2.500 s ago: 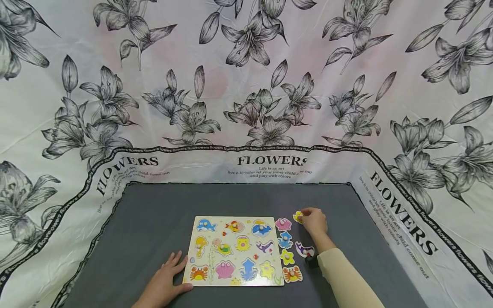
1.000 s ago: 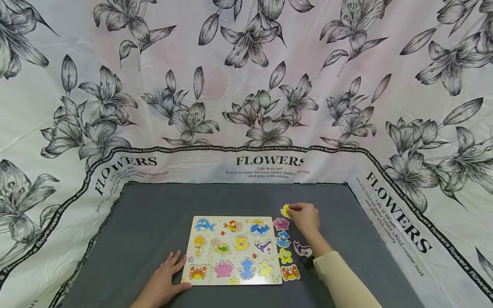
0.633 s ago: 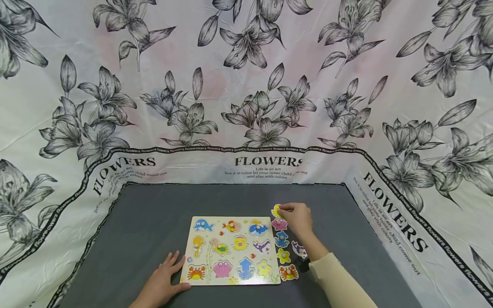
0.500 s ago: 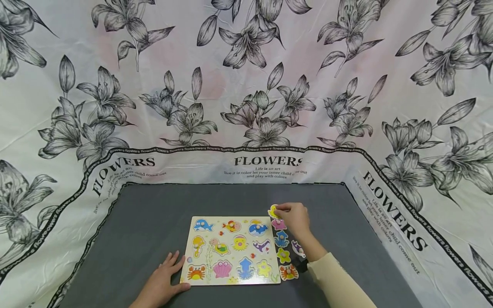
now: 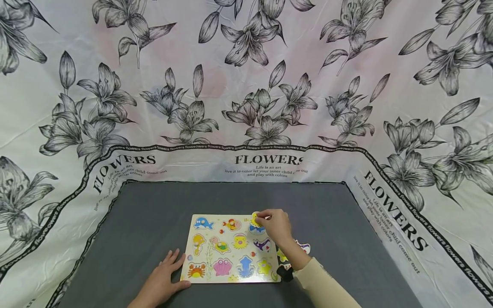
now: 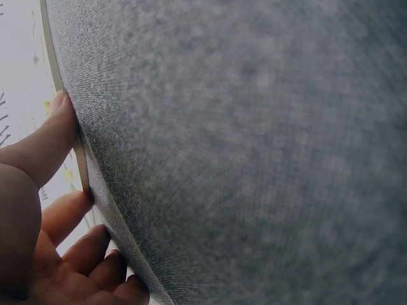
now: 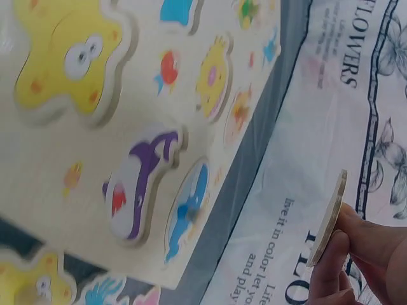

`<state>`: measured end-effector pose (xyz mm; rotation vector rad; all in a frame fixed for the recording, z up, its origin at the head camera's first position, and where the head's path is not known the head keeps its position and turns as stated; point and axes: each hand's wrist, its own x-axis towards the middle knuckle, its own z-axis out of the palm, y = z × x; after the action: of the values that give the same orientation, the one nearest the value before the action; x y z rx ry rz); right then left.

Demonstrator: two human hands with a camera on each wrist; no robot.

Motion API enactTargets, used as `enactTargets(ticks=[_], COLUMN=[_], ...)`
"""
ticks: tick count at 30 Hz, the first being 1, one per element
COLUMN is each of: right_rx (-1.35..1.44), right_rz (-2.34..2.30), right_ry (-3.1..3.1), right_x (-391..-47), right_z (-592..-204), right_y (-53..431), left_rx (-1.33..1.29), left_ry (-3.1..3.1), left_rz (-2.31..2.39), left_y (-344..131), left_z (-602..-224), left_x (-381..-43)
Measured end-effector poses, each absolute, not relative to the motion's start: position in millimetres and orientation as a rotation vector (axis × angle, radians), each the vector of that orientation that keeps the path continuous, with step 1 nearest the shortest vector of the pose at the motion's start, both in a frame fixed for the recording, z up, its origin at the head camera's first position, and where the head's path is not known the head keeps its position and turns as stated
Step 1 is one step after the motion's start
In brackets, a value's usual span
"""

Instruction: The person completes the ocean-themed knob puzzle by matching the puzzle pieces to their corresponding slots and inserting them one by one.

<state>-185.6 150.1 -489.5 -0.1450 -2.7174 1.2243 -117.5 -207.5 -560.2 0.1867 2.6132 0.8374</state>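
The right hand (image 5: 276,224) pinches a yellow puzzle piece (image 5: 254,218) above the back right corner of the sea-animal puzzle board (image 5: 213,279), partly covering the blue whale piece (image 5: 256,229). In the right wrist view that piece (image 7: 329,219) appears edge-on between thumb and fingers, raised off the board. The left hand (image 5: 163,273) lies at the board's front left corner with fingers spread, thumb at the front edge. Seen from the left wrist, its thumb and fingertips touch the board's edge (image 6: 81,166). The right forearm hides most of the loose pieces.
Right of the board lie loose pieces: a purple whale (image 5: 305,247) and a yellow star (image 5: 282,256) show partly. Pegged pieces such as the turtle (image 5: 221,247) and blue dolphin (image 5: 203,223) sit in the board. A flowered cloth (image 5: 269,171) borders the grey surface.
The right hand has carried the yellow piece leftward, from beyond the loose pieces to over the board. Its forearm now covers most loose pieces. The left hand stays at the board's corner.
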Motion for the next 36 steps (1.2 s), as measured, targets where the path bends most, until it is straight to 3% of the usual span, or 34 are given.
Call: enactTargets(ticks=[36], right_rx=[0.025], right_rz=[1.276], right_ry=[-2.861], right_x=[-175.5], right_z=[-539.6], right_y=[109.3], left_rx=[0.178], left_ry=[2.634], left_rz=[0.825], left_y=[-206.4], left_z=[-556.6], left_x=[-115.3])
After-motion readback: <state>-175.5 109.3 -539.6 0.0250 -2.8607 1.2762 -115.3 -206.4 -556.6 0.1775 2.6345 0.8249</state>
